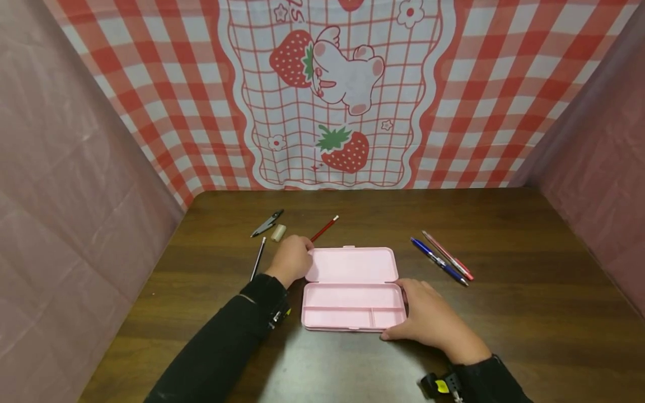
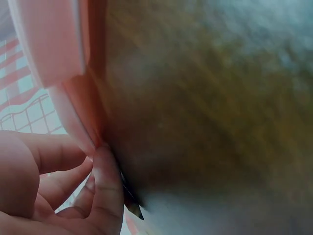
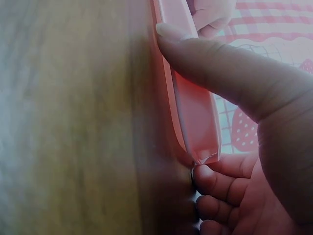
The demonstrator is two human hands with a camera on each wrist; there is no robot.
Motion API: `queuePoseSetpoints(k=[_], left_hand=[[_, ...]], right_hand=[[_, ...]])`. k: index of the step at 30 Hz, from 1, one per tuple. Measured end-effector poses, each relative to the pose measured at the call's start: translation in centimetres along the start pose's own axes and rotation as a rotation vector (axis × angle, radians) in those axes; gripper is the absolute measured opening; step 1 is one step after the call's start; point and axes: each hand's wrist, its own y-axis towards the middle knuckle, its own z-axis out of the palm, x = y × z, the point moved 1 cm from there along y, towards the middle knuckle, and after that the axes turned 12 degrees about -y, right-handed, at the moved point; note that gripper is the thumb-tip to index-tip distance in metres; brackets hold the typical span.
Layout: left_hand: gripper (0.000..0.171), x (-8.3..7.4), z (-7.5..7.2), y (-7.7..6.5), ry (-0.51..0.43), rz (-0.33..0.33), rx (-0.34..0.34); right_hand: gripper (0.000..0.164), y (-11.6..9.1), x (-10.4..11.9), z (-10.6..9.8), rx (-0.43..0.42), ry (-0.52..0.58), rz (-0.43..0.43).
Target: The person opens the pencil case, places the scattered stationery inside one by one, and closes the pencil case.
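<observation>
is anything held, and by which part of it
The open pink pencil case: left hand pinches the left edge of its lid, right hand grips the right end of its base.

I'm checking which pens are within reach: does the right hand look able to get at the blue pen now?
Probably yes: only bare tabletop shows between the right hand and the blue pen, though that hand's grip would likely have to leave the pink case first.
</observation>
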Motion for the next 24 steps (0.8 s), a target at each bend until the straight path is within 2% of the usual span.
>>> queuePoseSetpoints(k=[6,12,24], left_hand=[[0.026,0.1,0.0,0.1,-0.048,-0.017,0.017],[0.029,0.3,-0.6,0.2,-0.081,-0.044,0.038],[0.027,0.7,-0.8,-0.1,-0.104,-0.018,0.042]], right_hand=[[0.108,-0.1,0.0,0.2,-0.012,0.002,0.005],[0.111,0.1,-0.4,0.2,0.007,0.045,-0.011],[0.089,-0.2,-1.3,-0.3,0.049,0.087,-0.094]])
